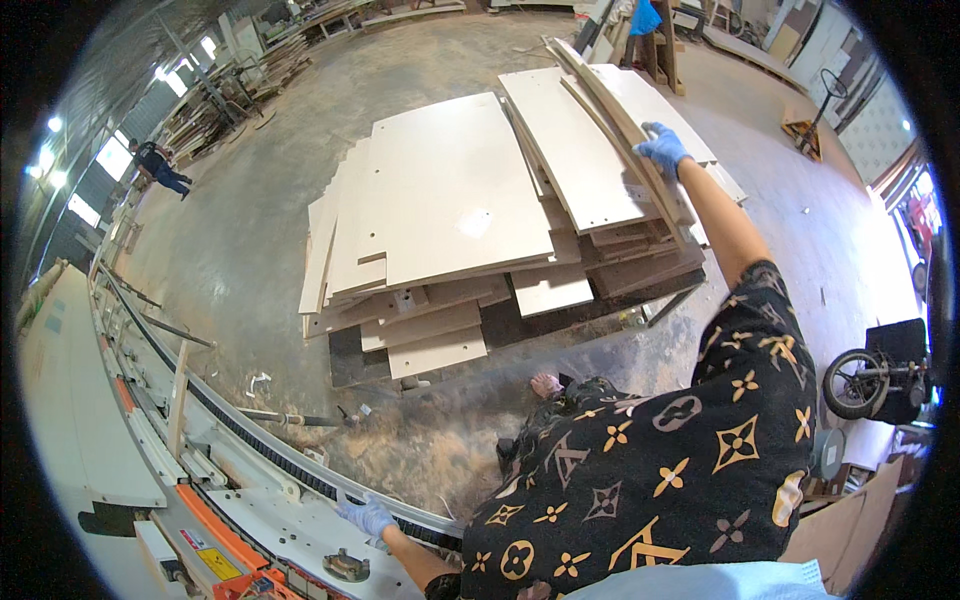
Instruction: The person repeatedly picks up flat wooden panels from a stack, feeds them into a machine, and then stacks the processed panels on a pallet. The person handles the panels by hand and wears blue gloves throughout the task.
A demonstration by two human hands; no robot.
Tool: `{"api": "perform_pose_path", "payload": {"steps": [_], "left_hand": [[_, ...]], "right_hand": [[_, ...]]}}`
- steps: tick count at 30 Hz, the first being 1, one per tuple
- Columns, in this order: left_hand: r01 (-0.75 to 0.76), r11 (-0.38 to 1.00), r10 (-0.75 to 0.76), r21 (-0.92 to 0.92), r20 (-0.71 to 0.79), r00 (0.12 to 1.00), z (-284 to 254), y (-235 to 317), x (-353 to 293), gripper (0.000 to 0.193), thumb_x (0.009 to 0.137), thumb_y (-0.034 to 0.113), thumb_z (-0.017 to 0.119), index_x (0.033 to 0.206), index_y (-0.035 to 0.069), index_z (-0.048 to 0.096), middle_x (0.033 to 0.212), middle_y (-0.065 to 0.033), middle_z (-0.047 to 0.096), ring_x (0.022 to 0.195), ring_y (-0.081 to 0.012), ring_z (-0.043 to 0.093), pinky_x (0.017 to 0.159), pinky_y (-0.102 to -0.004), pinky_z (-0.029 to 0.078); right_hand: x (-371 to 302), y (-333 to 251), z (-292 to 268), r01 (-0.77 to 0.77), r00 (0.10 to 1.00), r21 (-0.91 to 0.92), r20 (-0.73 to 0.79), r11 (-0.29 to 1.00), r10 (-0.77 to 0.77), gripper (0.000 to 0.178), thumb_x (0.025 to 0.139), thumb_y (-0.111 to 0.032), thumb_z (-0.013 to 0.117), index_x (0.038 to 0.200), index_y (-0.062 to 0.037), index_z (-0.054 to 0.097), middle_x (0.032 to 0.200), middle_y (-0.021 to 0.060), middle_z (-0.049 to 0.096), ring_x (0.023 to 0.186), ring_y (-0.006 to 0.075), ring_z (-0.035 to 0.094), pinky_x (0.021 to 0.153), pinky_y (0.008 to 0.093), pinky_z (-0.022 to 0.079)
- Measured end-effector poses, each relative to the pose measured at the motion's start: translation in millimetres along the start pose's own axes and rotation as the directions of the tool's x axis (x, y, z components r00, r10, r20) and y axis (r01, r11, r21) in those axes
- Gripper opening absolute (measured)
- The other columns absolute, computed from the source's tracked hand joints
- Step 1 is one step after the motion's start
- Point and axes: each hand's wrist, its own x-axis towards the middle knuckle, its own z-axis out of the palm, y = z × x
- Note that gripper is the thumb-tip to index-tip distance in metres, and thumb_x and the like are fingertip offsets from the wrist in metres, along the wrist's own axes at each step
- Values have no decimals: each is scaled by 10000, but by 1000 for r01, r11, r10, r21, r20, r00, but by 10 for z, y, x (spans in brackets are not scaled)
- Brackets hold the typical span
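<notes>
My right hand (pixel 663 150), in a blue glove, reaches out to the stack and is closed over the edge of a long narrow board (pixel 612 112). That board lies slantwise on top of wide white panels (pixel 455 190), some with small drilled holes. Beneath them, more boards of differing sizes are piled unevenly on a dark base (pixel 352 365). Low in the picture my left hand (pixel 367 517), also gloved in blue, rests on the edge of a long machine with a black track (pixel 255 425). Its fingers look stretched out, and no object shows in them.
The machine's pale bed (pixel 75 400) curves along the left side, with an orange strip. A person (pixel 160 165) walks at the far left near stacked timber. A hand pallet truck (pixel 808 125) stands at the far right, and a wheel (pixel 856 384) is closer on that side.
</notes>
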Motion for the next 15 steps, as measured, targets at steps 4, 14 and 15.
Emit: {"api": "perform_pose_path", "payload": {"steps": [4,14,15], "left_hand": [[-56,995,63,81,-86,994,-50,86,-109,618,801,86,689,1357,81,418,1392,-185,407,1325,-346,340,1093,-408,293],[338,-73,507,-938,257,823,130,471,358,455,1002,315,314,1435,174,304,1525,-110,223,1397,-257,230,1138,-512,204],[367,-134,390,-921,292,874,124,436,358,433,979,355,373,1357,143,370,1384,-116,346,1285,-257,342,1085,-481,278]], "right_hand": [[-798,-312,87,36,953,263,282,964,-112,769,660,-186,828,1338,-100,477,1070,161,650,957,252,637,857,354,537],[-2900,-734,1396,477,240,384,808,790,-538,784,735,-248,754,1408,-74,391,1400,156,450,1288,276,433,1103,412,328],[-3012,-706,1512,512,161,308,882,802,-442,766,715,-241,763,1383,-72,429,1370,158,479,1265,272,459,1097,395,338]]}}
